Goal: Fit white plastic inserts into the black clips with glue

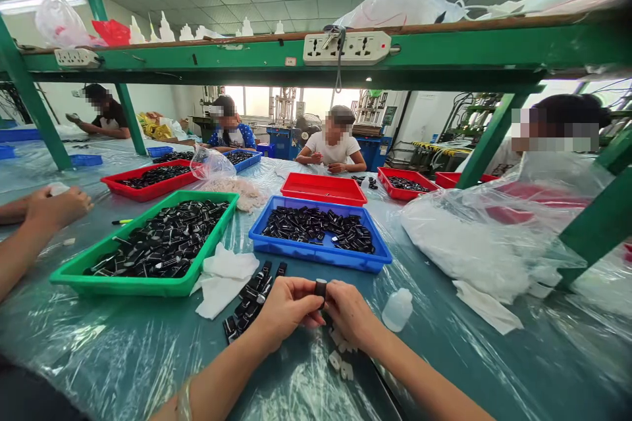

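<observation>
A small black piece [320, 288] with a pale end is pinched between my two hands, just in front of the blue tray. My left hand [289, 309] grips it from the left, thumb and fingers closed. On its other side, my right hand [348, 310] has its fingertips closed on the same piece. Black pieces [251, 299] lie in a loose group left of my left hand. Small white pieces [340, 363] rest on the table below my right hand. A translucent white bottle [397, 310] stands to the right.
A green tray [133, 286] and a blue tray [316, 253] hold black pieces. White cloth [222, 279] lies between them. A red tray [323, 189] sits behind. Clear bags [474, 243] fill the right side. Another person's hands [59, 207] are at left; other people sit across the table.
</observation>
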The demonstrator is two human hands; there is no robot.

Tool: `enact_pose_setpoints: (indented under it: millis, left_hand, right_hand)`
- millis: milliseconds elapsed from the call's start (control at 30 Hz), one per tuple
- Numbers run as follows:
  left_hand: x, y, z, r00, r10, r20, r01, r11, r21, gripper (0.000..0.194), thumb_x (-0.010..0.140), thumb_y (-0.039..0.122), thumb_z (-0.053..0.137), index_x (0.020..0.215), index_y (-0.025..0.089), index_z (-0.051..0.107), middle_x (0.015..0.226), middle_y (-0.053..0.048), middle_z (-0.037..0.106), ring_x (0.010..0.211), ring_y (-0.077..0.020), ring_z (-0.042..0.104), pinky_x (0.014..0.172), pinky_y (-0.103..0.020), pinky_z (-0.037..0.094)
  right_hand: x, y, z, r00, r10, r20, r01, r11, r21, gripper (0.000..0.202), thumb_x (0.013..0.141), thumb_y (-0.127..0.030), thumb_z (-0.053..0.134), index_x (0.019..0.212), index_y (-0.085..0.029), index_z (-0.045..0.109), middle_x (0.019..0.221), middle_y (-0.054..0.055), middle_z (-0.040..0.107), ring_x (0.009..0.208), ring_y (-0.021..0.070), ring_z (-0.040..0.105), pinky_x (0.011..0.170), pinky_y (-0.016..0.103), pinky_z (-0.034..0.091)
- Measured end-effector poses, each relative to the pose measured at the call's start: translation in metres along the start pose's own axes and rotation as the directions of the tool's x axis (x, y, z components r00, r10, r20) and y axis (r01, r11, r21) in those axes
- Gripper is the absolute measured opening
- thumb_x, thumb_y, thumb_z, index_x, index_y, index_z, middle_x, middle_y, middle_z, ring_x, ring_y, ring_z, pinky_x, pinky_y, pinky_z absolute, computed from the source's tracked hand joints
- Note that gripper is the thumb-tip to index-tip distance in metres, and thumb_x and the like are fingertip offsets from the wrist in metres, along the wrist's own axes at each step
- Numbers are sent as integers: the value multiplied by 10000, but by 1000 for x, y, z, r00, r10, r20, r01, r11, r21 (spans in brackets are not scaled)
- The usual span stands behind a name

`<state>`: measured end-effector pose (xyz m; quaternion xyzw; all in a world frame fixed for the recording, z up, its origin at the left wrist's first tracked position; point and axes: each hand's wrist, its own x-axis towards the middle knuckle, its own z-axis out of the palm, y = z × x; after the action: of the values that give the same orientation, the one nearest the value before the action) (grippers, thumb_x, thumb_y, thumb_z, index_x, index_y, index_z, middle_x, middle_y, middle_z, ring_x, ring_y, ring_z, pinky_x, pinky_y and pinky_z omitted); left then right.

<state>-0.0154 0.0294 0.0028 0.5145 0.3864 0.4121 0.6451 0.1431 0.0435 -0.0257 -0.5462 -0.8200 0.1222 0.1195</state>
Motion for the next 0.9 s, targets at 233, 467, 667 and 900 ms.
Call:
enact_pose_setpoints:
  millis: [233,467,667,900]
  left_hand:
    - [-2,-2,2,1000,17,26,-18,999,32,274,645,299,691,820,90,712,658,-63,664,518,-110,592,493,-198,458]
    - [-4,1,6,999,16,27,-18,999,48,261,642,331,693,740,90,699,632,-52,640,516,-113,583,492,-202,454]
    - [-13,0,14,991,-1,131,-1,1000,17,254,655,307,697,782,88,708,621,-39,616,503,-101,567,478,-199,449]
    - [-16,-5,22,974,-68,215,70,998,-5,281,656,316,706,810,82,707,638,-49,629,499,-103,579,469,-197,453]
  right_hand:
    - [-8,-7,-3,998,-8,-65,16,992,123,298,882,-313,533,1141,-167,536,1136,70,574,934,188,594,780,395,506]
    - [-25,-13,-11,983,5,-185,50,955,293,235,849,-90,443,672,-163,578,713,19,577,682,139,545,642,264,414]
    - [-56,-16,-24,972,142,-185,-28,858,512,217,866,-280,452,735,-171,587,642,1,594,591,138,535,538,241,409]
    - [-70,-14,-36,932,291,-216,-42,679,733,232,817,-380,504,805,-162,585,700,14,599,639,143,558,585,242,462]
